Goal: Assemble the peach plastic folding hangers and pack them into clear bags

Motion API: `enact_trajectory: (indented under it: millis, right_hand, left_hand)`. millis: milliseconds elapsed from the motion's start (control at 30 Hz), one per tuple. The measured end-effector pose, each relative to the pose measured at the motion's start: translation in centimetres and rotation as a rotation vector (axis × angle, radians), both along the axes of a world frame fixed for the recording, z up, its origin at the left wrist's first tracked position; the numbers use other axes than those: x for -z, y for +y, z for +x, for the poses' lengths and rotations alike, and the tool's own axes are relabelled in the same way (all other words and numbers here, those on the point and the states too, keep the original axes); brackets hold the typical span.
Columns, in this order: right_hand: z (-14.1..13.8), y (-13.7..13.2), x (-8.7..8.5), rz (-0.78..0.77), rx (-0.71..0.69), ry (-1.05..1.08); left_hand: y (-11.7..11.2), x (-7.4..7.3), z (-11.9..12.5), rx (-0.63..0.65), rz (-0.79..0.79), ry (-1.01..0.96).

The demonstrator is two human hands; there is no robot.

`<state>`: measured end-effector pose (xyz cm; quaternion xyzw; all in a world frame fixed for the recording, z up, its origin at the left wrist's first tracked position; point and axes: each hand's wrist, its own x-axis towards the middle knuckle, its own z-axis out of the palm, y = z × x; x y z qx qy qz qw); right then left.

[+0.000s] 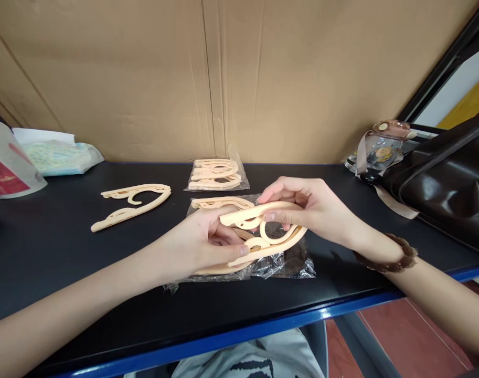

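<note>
My left hand (202, 242) and my right hand (308, 207) both grip a folded cream plastic hanger (263, 233) over the black table (66, 262). The left fingers pinch its lower left end; the right fingers close over its upper bar. Under the hands lies a clear plastic bag (286, 262) with more cream hangers inside. A second sealed bag of hangers (217, 175) lies further back. An unfolded cream hanger (135, 202) rests loose on the table to the left.
A cardboard wall (223, 79) stands behind the table. White and red packets (11, 163) and a tissue pack (56, 155) sit at the far left. A dark brown leather bag (447, 178) and a clear bottle (381, 147) are at the right. The table has a blue front edge (263, 328).
</note>
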<state>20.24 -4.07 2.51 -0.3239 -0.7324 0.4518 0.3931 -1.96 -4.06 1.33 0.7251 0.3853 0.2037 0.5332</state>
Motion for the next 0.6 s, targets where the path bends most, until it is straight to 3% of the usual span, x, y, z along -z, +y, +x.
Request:
enact_trajectory:
  millis: [267, 433, 600]
  right_hand:
    - [0.3, 0.0, 0.3, 0.116, 0.032, -0.065]
    - [0.4, -0.1, 0.0, 0.382, 0.114, -0.266]
    - [0.6, -0.3, -0.5, 0.745, 0.081, -0.541]
  left_hand:
    - [-0.1, -0.1, -0.1, -0.086, -0.048, -0.018]
    - [0.1, -0.5, -0.2, -0.093, -0.090, -0.046]
    - [0.0, -1.2, -0.2, -0.138, -0.046, -0.048]
